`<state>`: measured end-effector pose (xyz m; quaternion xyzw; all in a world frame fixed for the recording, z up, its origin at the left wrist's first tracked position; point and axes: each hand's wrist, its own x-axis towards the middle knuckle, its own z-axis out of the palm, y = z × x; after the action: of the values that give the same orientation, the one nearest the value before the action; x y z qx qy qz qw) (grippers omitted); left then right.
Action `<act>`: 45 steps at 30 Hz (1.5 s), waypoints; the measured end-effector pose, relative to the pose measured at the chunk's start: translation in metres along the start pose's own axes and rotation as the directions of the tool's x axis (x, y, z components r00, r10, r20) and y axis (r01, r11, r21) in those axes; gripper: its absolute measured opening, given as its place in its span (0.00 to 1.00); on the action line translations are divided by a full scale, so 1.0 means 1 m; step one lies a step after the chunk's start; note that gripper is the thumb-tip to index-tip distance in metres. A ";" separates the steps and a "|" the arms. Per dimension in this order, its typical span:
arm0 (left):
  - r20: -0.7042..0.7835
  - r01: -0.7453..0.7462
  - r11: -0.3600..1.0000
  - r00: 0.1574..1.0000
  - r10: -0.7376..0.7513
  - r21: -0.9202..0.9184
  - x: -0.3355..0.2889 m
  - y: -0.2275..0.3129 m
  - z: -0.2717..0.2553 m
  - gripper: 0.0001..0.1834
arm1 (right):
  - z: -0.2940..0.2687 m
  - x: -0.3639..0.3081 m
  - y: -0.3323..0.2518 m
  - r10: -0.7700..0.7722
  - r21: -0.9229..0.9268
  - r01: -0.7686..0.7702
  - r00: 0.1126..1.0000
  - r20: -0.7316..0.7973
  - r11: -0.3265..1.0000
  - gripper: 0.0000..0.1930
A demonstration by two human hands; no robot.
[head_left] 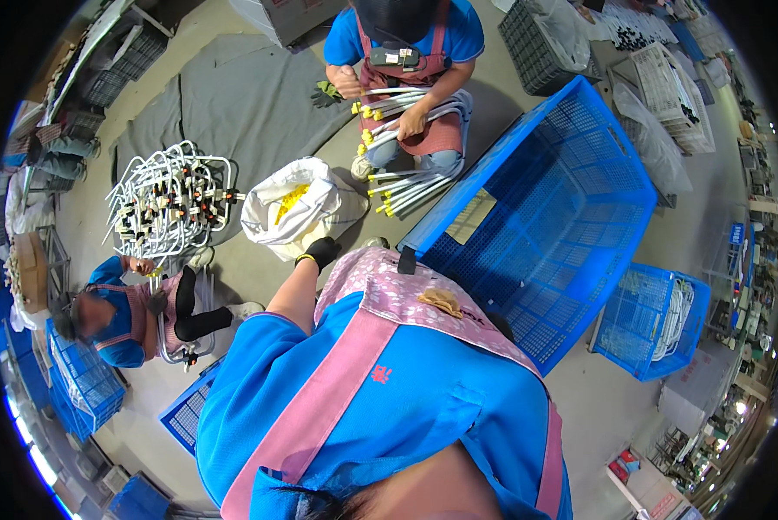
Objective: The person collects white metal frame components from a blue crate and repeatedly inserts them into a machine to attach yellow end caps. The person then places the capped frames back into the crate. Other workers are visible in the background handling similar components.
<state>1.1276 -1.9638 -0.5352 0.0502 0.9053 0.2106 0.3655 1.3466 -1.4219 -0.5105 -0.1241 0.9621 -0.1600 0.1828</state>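
My left hand (323,250), in a black glove with a yellow cuff, is at the near edge of a white woven sack (341,208). Its fingers blur into a dark shape, so their grip is unclear. Inside the open sack lie small yellow parts (292,202). My right hand does not show; my body and pink apron (423,303) cover that side. Directly to my right stands a large blue plastic crate (536,230), tilted in the view, with its open side showing a perforated inside.
Across from me a seated person (406,69) holds white bent tubes (419,186) with yellow ends. Another person (129,312) sits at left beside a stack of white tube frames (176,199). A smaller blue crate (653,321) stands at right. A dark grey mat (233,104) covers the floor behind.
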 end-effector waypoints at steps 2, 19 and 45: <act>-0.026 0.025 0.999 0.999 -0.026 -0.049 -0.008 0.007 0.004 0.21 | 0.007 0.003 0.016 0.038 -0.083 -0.026 0.988 0.147 0.996 0.08; -0.004 -0.001 1.000 1.000 0.001 -0.022 -0.028 0.064 0.085 0.24 | -0.005 -0.031 0.070 0.024 -0.001 -0.024 0.999 0.048 1.000 0.11; -0.098 -0.061 0.789 0.995 0.000 -0.612 -0.023 0.195 0.074 0.19 | -0.014 -0.082 0.108 -0.096 0.095 0.090 0.994 0.050 0.991 0.09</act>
<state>1.1829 -1.7667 -0.4865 -0.0665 0.8029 0.5011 0.3160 1.3960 -1.2946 -0.5104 -0.1645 0.9414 -0.2094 0.2070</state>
